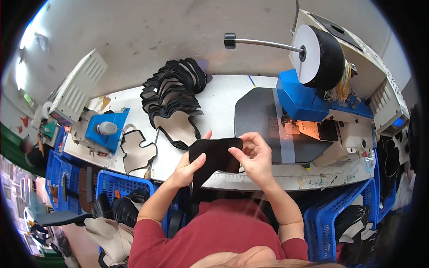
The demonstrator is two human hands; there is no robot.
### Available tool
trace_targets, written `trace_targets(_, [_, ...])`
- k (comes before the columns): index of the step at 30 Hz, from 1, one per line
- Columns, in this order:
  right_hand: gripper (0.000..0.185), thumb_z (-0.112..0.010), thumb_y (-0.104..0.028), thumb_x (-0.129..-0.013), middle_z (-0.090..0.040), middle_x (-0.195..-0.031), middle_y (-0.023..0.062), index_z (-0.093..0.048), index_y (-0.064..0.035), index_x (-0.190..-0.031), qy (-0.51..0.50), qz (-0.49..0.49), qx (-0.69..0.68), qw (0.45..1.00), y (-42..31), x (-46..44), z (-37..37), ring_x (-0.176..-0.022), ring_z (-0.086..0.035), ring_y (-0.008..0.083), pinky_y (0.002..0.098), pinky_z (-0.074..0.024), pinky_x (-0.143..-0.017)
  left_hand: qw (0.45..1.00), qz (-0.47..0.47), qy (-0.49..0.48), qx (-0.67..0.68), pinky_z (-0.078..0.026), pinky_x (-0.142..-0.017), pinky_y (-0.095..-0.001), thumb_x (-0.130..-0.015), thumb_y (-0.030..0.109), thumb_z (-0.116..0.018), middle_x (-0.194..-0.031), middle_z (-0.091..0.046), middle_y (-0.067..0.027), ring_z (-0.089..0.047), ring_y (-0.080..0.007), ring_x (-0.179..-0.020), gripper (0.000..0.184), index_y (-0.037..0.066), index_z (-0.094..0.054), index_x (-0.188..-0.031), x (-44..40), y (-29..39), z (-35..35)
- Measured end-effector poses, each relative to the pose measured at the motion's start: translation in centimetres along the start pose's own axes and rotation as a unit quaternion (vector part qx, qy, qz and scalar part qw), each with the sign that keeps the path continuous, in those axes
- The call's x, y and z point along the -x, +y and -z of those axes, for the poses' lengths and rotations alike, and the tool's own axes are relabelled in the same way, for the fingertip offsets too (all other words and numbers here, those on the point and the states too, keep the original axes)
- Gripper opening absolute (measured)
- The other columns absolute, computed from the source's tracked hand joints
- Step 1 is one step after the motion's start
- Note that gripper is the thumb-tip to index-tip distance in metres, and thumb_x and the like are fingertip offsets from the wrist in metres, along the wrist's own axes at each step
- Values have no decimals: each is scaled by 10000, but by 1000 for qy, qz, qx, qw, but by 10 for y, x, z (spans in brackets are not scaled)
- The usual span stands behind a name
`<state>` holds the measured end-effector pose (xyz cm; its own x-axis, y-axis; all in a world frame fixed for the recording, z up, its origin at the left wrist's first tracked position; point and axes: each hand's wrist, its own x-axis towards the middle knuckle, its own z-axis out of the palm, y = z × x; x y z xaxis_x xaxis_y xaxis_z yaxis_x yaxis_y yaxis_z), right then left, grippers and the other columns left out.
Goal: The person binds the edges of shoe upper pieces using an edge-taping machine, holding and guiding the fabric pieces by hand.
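Observation:
Between my two hands, in front of the table's near edge, I hold a black shoe upper piece, its dark face toward me. My left hand grips its left side, thumb on top and fingers behind. On the right, my right hand pinches the upper edge between thumb and bent fingers. Just beyond lies a long overlapping stack of similar pieces, black-edged, with beige inner faces. A single beige piece with black edging lies flat to the left.
At right stands a blue sewing machine with a lit needle area, a dark work plate and a large black tape reel. A second blue machine sits left. Blue baskets holding pieces flank me below the white table.

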<state>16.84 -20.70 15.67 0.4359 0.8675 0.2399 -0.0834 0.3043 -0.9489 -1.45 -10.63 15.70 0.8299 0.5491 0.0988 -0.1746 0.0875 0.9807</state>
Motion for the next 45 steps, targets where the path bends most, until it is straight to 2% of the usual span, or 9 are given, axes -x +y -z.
trace_targets(11, [202,-685,3,-859,-679,-802,50,-539,2,-1000,-4,5,-17,1000,2,4,3,-711,-613,60,202,-467,-637,999,11,-41,32,-261,-1109,-325,-952,200,-559,-1421,-422,-119,-397,-183,-1305,813,18,-24,-1537,-3,4,-4])
trace_targets(16, [237,-682,-19,-861,-682,-814,52,-596,-4,-1081,-53,65,142,986,-7,2,10,-727,-625,84,230,-487,-661,984,-30,138,-110,-266,-1118,-354,-937,186,-568,-1428,-441,-135,-408,-220,-1314,632,-19,-300,-1472,21,22,26])
trace_targets(20, [172,-667,-21,-868,-680,-794,47,-660,-15,-1040,5,99,194,976,-11,-6,37,-665,-593,86,225,-467,-643,794,-288,416,-339,-432,-998,-363,-970,26,-457,-1326,-540,-204,-562,-239,-1159,448,-71,-393,-1402,52,51,76])
trace_targets(23, [121,-648,-19,-878,-676,-768,46,-677,-6,-995,15,81,218,972,-10,-8,47,-661,-590,76,217,-457,-622,582,-268,348,-685,-466,-971,-395,-868,-70,-519,-1278,-589,-191,-594,-344,-1130,542,41,-471,-1396,65,39,125])
trace_targets(25, [104,-641,-14,-879,-678,-770,51,-682,-1,-973,-8,64,235,970,-9,-6,50,-670,-605,85,221,-465,-623,540,-156,328,-759,-459,-977,-430,-830,-44,-544,-1313,-542,-185,-542,-372,-1177,592,186,-525,-1375,69,-7,156])
trace_targets(30, [97,-644,2,-856,-694,-799,87,-684,15,-943,-28,67,261,963,-15,-4,50,-695,-653,130,244,-497,-641,592,47,283,-753,-418,-1003,-439,-857,105,-633,-1323,-525,-193,-500,-375,-1218,443,86,-571,-1295,95,-117,191])
trace_targets(37, [88,-658,-12,-849,-691,-789,85,-689,7,-929,-25,62,253,965,-14,-4,51,-687,-640,131,248,-490,-639,715,-177,240,-633,-461,-837,-399,-809,166,-711,-984,-634,-110,-570,-321,-972,146,48,-684,-891,-1,-61,117])
trace_targets(43, [89,-667,-26,-848,-686,-789,83,-692,-2,-929,-35,50,252,966,-13,-4,54,-677,-613,133,259,-479,-642,697,-9,204,-688,-460,-774,-407,-803,239,-705,-853,-624,-108,-556,-330,-902,193,47,-696,-812,-52,-95,94])
trace_targets(45, [88,-670,-30,-848,-685,-795,84,-694,-4,-928,-38,49,247,967,-13,-4,55,-684,-615,135,260,-478,-642,788,56,204,-579,-454,-745,-361,-839,284,-677,-829,-600,-79,-565,-240,-847,243,42,-673,-815,-55,-110,120])
